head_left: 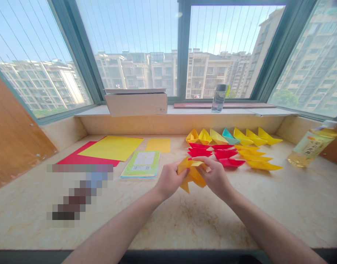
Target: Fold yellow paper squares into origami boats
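Observation:
My left hand (168,180) and my right hand (214,176) both pinch a partly folded piece of orange-yellow paper (192,174), held just above the marble counter (163,220). Fingers of both hands are closed on its edges. Just behind the hands lie rows of finished paper boats: several yellow ones (256,138), a teal one (229,136), red ones (222,151) and more yellow ones (258,158).
Flat sheets lie to the left: yellow paper (112,147) over red paper (75,158), an orange sheet (158,145), a green paper packet (142,164). A cardboard box (136,101) and a water bottle (219,97) stand on the sill. A tea bottle (311,143) stands at right.

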A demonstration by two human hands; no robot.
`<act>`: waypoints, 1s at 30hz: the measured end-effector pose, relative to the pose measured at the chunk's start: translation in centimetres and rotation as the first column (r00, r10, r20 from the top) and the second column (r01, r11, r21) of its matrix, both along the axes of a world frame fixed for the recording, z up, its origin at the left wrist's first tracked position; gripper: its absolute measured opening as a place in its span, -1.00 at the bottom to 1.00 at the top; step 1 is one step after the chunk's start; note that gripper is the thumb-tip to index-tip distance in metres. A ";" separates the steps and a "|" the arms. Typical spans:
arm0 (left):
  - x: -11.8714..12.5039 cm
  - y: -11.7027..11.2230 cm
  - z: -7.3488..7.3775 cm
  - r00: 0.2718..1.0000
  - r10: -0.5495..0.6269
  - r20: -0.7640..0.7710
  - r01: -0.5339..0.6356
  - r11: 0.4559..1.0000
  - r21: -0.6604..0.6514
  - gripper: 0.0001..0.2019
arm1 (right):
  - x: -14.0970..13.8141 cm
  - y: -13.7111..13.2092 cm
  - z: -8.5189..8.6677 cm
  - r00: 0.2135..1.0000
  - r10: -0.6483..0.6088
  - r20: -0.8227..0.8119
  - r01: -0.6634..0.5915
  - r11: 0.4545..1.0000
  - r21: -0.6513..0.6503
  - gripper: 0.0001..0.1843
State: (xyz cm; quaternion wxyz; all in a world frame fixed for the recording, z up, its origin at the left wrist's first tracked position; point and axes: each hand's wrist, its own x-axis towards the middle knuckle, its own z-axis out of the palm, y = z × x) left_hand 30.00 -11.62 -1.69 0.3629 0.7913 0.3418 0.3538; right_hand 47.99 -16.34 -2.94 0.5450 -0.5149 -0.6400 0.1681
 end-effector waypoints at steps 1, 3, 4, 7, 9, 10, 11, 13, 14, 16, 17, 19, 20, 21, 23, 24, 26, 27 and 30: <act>0.0 0.1 0.0 1.000 -0.002 0.019 0.002 1.000 -0.022 -0.68 | 0.1 0.0 0.0 1.000 0.006 0.007 -0.006 1.000 0.006 -0.69; 0.0 0.2 0.0 0.999 -0.013 0.048 0.016 0.998 -0.060 -0.69 | 0.4 0.1 0.1 0.999 0.020 0.048 -0.022 0.999 0.036 -0.65; 0.0 0.3 0.0 0.998 -0.020 0.052 0.024 0.997 -0.068 -0.70 | 0.5 0.1 0.1 0.996 0.023 0.082 -0.028 0.998 0.054 -0.65; -0.1 0.3 0.0 0.999 -0.045 0.013 0.045 0.998 -0.036 -0.70 | 1.0 0.2 0.2 0.982 -0.005 0.190 -0.012 0.996 0.089 -0.68; -0.2 0.2 0.0 0.998 -0.051 -0.021 0.052 0.998 0.020 -0.71 | 1.2 0.2 0.2 0.970 -0.044 0.240 0.021 0.995 0.099 -0.70; -0.2 0.1 0.1 0.998 -0.050 -0.032 0.052 0.998 0.048 -0.70 | 1.2 0.2 0.2 0.965 -0.059 0.254 0.034 0.994 0.103 -0.71; -0.2 0.0 0.1 0.998 -0.047 -0.040 0.050 0.996 0.073 -0.70 | 1.2 0.2 0.2 0.962 -0.069 0.264 0.042 0.993 0.107 -0.71; -0.1 -0.2 0.2 0.998 -0.037 -0.052 0.042 0.993 0.111 -0.69 | 1.1 0.2 0.1 0.956 -0.084 0.280 0.054 0.992 0.115 -0.72; -0.1 -0.2 0.2 0.998 -0.031 -0.057 0.038 0.991 0.125 -0.69 | 1.0 0.1 0.1 0.953 -0.092 0.289 0.060 0.991 0.119 -0.73; -0.1 -0.3 0.2 0.998 -0.020 -0.058 0.028 0.990 0.142 -0.68 | 0.8 0.1 0.1 0.948 -0.103 0.300 0.070 0.991 0.118 -0.77; 0.0 -0.3 0.1 0.999 -0.013 -0.052 0.020 0.989 0.145 -0.68 | 0.7 0.1 0.1 0.948 -0.105 0.299 0.074 0.991 0.114 -0.78; 0.0 -0.2 0.1 0.999 -0.001 -0.041 0.007 0.991 0.137 -0.66 | 0.6 0.0 0.2 0.951 -0.100 0.291 0.073 0.992 0.105 -0.79; 0.0 -0.2 0.0 0.999 0.005 -0.041 0.000 0.992 0.128 -0.66 | 0.7 0.0 0.3 0.953 -0.091 0.290 0.064 0.993 0.103 -0.79; 0.0 -0.1 0.0 0.999 0.012 -0.045 -0.006 0.993 0.118 -0.66 | 0.7 0.0 0.4 0.951 -0.078 0.299 0.049 0.993 0.105 -0.78; -0.1 0.1 0.0 0.998 0.022 -0.063 -0.015 0.995 0.098 -0.72 | 1.1 0.0 0.6 0.935 -0.050 0.351 0.009 0.993 0.118 -0.75; -0.1 0.1 0.1 0.997 0.026 -0.070 -0.019 0.996 0.092 -0.75 | 1.2 -0.1 0.8 0.919 -0.043 0.392 -0.009 0.992 0.129 -0.74; -0.2 0.1 0.2 0.996 0.031 -0.081 -0.023 0.996 0.090 -0.79 | 1.6 -0.1 1.1 0.876 -0.052 0.479 -0.026 0.988 0.155 -0.70; -0.2 0.1 0.3 0.996 0.030 -0.085 -0.022 0.995 0.095 -0.79 | 1.8 -0.2 1.2 0.853 -0.065 0.518 -0.028 0.985 0.170 -0.69; -0.3 0.1 0.4 0.994 0.023 -0.103 -0.010 0.992 0.125 -0.79 | 2.1 -0.3 1.4 0.787 -0.097 0.609 -0.039 0.978 0.207 -0.68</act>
